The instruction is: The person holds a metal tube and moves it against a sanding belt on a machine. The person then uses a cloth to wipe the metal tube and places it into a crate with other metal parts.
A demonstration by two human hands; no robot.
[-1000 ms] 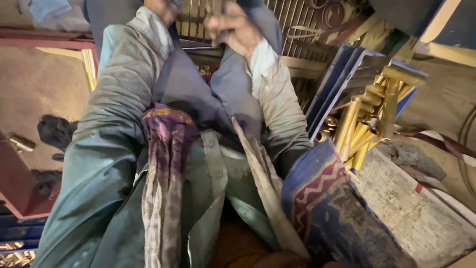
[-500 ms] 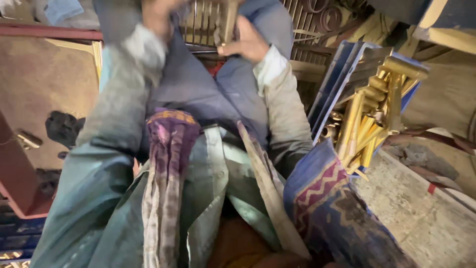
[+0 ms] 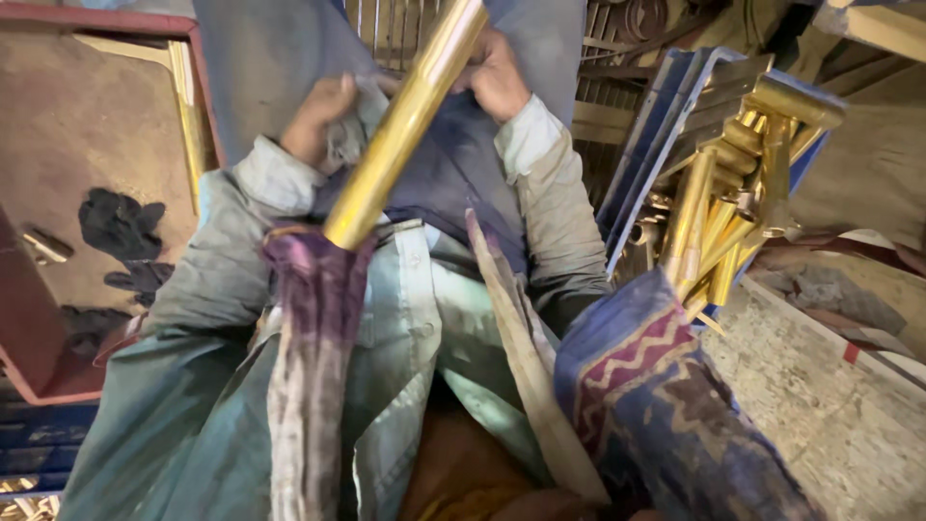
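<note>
I am watching my left hand (image 3: 318,121) pressing a crumpled grey cloth (image 3: 355,121) against a long shiny brass tube (image 3: 400,125), fingers curling on the cloth, right hand (image 3: 494,77) gripping the tube higher up, tube slanting over my lap, stacked brass parts (image 3: 719,207) lying to the right.

The scene is lit dimly and warmly. Bright glare is carried along the brass tube (image 3: 405,116) just below the fingers (image 3: 487,68), and softer highlights by the brass pieces (image 3: 723,212) far to their right. Deep shadow is seen well below them; edges are stretched and slightly blurred.
</note>
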